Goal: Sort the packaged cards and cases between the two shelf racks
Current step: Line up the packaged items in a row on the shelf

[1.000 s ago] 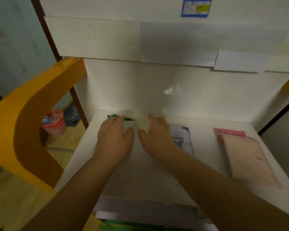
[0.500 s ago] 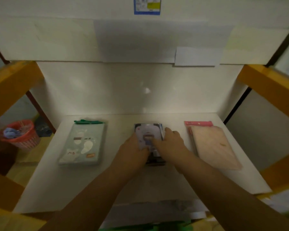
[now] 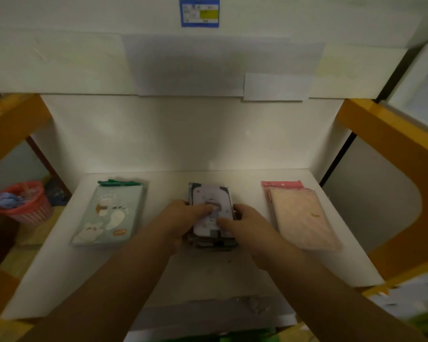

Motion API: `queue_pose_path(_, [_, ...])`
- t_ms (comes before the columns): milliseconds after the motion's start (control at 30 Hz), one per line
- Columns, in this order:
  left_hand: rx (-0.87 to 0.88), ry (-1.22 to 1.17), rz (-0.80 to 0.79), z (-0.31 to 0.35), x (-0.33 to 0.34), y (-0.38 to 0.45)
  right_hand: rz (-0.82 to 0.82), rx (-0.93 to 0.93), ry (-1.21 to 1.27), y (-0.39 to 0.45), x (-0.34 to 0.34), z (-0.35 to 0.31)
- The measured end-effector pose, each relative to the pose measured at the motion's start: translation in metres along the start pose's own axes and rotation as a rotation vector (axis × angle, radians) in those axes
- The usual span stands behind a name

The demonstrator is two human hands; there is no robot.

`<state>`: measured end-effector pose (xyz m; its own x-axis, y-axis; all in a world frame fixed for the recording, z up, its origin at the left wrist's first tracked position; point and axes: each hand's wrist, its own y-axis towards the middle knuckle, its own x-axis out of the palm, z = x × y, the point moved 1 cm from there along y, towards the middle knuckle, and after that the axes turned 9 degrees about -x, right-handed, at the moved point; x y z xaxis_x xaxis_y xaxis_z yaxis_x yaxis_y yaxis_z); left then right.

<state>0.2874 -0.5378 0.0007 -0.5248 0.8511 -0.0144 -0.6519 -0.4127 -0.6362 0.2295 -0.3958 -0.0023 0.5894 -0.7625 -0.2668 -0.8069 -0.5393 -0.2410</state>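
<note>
Hands: left hand [image 3: 183, 218] and right hand [image 3: 245, 223] clasp the middle stack [image 3: 211, 213] by its sides, thumbs on top. Risk (glossy sleeves): uneven squeeze fans lower cards toward the wrists.

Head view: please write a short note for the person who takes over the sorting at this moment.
Left hand and right hand: both grip the middle stack of cases, thumbs on its top face, fingers at its sides.
Things: three piles lie on the white shelf. The green-topped pack is at the left, the middle stack in the centre, the pink-topped pack at the right. The piles do not touch.
Done: the side packs lie flat.
Left: whether the stack is being squared or lifted is unclear; probably finish it, then go on with the sorting.
</note>
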Motion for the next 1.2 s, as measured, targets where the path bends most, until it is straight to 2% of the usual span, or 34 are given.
queue_pose_path(133, [0.042, 0.034, -0.051, 0.000, -0.001, -0.005, -0.022, 0.018, 0.104, -0.001, -0.007, 0.002])
queue_pose_path(267, [0.194, 0.146, -0.103, -0.002, -0.002, -0.015, -0.013, -0.024, 0.239, -0.007, -0.004, -0.002])
queue_pose_path(400, [0.474, 0.216, -0.064, -0.005, 0.002, -0.024, 0.053, -0.307, 0.236, -0.012, -0.001, 0.003])
queue_pose_path(500, [0.649, 0.262, -0.040, -0.014, 0.002, -0.025, 0.042, -0.492, 0.254, -0.012, -0.004, 0.005])
queue_pose_path(700, [0.658, 0.278, 0.007, -0.030, 0.011, -0.016, 0.083, -0.488, 0.142, -0.008, 0.010, 0.028])
queue_pose_path(833, [0.681, 0.265, 0.033, -0.028, 0.011, -0.018, 0.139, -0.594, 0.124, -0.009, 0.007, 0.029])
queue_pose_path(1067, [0.732, 0.357, 0.069, -0.044, 0.003, -0.014, 0.101, -0.513, 0.098, -0.010, 0.006, 0.044])
queue_pose_path(1200, [0.750, 0.373, 0.085, -0.043, 0.004, -0.010, 0.070, -0.549, 0.064, -0.013, 0.000, 0.044])
